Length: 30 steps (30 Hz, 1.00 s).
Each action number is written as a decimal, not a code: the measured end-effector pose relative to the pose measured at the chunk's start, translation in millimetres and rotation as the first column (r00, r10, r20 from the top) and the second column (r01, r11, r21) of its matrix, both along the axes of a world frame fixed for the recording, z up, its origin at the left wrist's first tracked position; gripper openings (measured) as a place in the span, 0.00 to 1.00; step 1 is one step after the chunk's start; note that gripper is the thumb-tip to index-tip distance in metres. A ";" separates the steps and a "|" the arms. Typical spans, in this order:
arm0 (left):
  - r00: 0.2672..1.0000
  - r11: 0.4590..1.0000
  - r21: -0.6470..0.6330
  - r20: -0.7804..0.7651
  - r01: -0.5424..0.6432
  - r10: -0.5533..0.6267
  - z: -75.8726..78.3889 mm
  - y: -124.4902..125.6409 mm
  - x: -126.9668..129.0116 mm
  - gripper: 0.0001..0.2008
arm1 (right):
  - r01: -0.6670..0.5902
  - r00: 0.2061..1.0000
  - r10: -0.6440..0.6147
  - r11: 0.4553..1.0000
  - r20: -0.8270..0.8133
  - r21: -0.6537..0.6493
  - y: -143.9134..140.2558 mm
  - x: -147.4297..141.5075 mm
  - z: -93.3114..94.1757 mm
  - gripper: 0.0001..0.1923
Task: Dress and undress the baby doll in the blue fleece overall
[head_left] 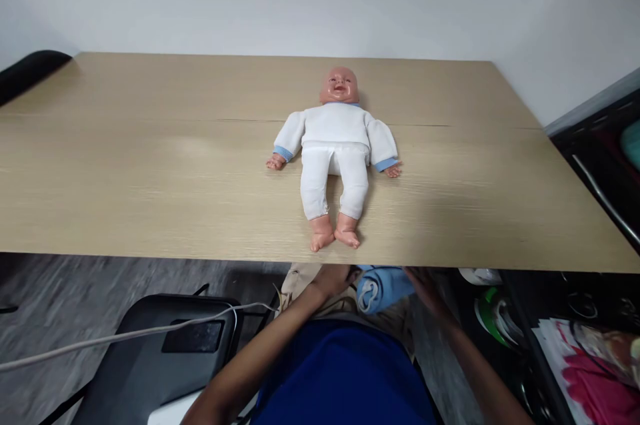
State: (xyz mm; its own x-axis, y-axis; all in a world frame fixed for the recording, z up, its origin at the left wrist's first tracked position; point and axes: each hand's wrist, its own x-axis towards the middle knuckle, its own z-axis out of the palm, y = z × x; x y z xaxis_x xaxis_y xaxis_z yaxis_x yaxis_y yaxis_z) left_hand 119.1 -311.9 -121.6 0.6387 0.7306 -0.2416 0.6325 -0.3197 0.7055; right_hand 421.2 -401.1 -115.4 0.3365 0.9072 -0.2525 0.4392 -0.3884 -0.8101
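We see a light-blue cloth bundle (383,288), which is rolled and lies low between our two hands, below the near edge of the wooden table (175,178). Our left hand (331,279) is at the left side of the bundle, just beside it; we cannot tell if its fingertips touch the cloth. Our right hand (423,283) is at the other side, very close to the right end of the cloth or against it. The table edge covers a great part of the fingers, so for both hands we cannot tell whether they are spread, pressed together or pinching the bundle. Beige trousers (300,278) show around it.

On the table, a doll (336,125) lies on its back, dressed in white with blue cuffs. Its feet (323,235) point towards us, near the table edge, and both our hands are apart from it. To our left there is a black chair (120,371), and a pale cable (125,337) crosses over it.
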 end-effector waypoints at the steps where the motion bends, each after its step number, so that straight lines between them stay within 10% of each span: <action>1: 1.000 1.000 -0.011 -0.015 -0.009 0.008 -4.0 2.9 9.7 0.27 | -0.013 0.999 0.013 1.000 -0.036 -0.004 6.5 0.0 0.0 0.17; 7: 0.998 0.988 -0.142 0.002 0.059 -0.059 19.7 -17.8 23.1 0.23 | -0.122 0.982 0.137 0.986 -0.132 0.115 25.6 5.2 8.5 0.20; 13: 0.896 0.917 -0.157 0.325 0.367 -0.303 115.7 -55.0 -44.7 0.24 | -0.352 0.919 0.373 0.922 -0.126 0.158 -0.6 -1.5 63.7 0.18; 15: 0.844 0.915 -0.074 0.423 0.396 -0.331 149.2 -53.0 -64.5 0.20 | -0.558 0.818 0.567 0.823 -0.097 0.108 -7.4 -12.2 96.4 0.15; 22: 0.738 0.955 0.270 0.619 0.122 -0.269 215.4 16.8 -70.3 0.40 | -0.730 0.604 0.783 0.468 0.149 0.498 30.6 -45.5 207.8 0.17; 27: 0.684 0.917 0.280 0.611 0.284 -0.398 266.7 82.6 -59.0 0.17 | -0.707 0.675 0.666 0.462 0.317 0.535 86.2 -51.2 270.3 0.32; 30: 0.676 0.884 0.405 0.586 0.233 -0.447 303.6 114.1 -58.2 0.08 | -0.805 0.547 0.783 0.393 0.297 0.445 129.7 -48.3 297.6 0.49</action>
